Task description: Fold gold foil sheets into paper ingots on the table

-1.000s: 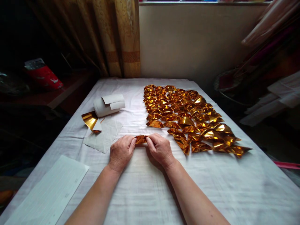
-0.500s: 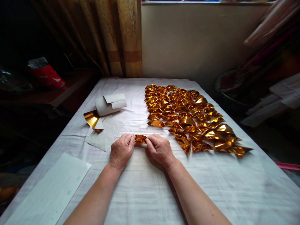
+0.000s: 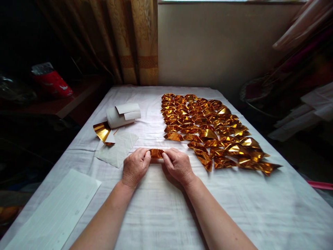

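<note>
Between my two hands, over the middle of the table, is a folded gold foil paper ingot (image 3: 156, 153). My left hand (image 3: 135, 166) pinches its left end, and my right hand (image 3: 179, 166) pinches the right end. Both sets of fingers are closed, and they hide the tips of the piece. Several finished gold foil ingots (image 3: 208, 133) lie in close rows to the right, beyond my right hand. Left of my left hand rests a thin whitish paper sheet (image 3: 117, 149), with a curled piece of gold foil paper (image 3: 102, 132) at its far edge.
A roll of white-backed paper (image 3: 121, 116) lies at the back left of the cloth-covered table (image 3: 161, 215). A long pale sheet (image 3: 56, 210) is at the front left. A red container (image 3: 53, 83) stands on a side surface; a curtain (image 3: 144, 45) hangs behind.
Both hands keep their grip on the foil ingot, whose front face looks slightly more opened out. The view has shifted very slightly; the other things lie as before.
</note>
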`<state>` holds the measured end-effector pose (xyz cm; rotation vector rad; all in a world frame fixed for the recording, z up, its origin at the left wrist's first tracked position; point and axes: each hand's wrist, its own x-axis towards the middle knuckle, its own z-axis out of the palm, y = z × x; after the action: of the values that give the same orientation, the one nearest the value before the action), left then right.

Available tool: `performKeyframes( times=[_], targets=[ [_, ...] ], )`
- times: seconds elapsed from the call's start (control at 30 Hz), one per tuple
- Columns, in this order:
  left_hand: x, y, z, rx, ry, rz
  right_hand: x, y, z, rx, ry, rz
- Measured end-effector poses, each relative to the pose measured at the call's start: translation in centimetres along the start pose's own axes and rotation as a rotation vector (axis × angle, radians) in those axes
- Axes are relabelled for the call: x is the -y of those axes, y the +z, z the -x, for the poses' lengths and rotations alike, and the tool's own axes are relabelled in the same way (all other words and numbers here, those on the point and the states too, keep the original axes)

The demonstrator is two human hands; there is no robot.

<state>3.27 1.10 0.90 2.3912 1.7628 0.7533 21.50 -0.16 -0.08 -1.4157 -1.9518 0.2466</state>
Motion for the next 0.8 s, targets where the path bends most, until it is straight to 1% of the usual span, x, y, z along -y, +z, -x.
performKeyframes(
  times=[0.1,0.17,0.4,0.53,0.67,0.8],
  targets=[
    [0.20,0.17,0.02,-0.012,-0.010,0.029,0.18,-0.12,-0.01,0.042,-0.053,-0.010],
    [0.27,0.22,0.04,-0.016,-0.002,0.044,0.21,-0.13,-0.03,0.044,-0.057,-0.003],
    [0.07,0.18,0.10,-0.036,0.040,-0.018,0.06,0.10,-0.04,-0.013,0.020,0.023],
    [-0.15,0.15,0.15,-0.032,0.061,-0.089,0.00,0.15,0.00,-0.097,0.096,-0.008],
    [-0.30,0.07,0.17,-0.015,0.053,-0.103,0.11,-0.10,-0.05,-0.108,0.056,0.012],
    [-0.41,-0.02,0.21,0.009,0.034,-0.061,0.07,-0.53,-0.20,-0.101,0.038,0.078]
  ],
)
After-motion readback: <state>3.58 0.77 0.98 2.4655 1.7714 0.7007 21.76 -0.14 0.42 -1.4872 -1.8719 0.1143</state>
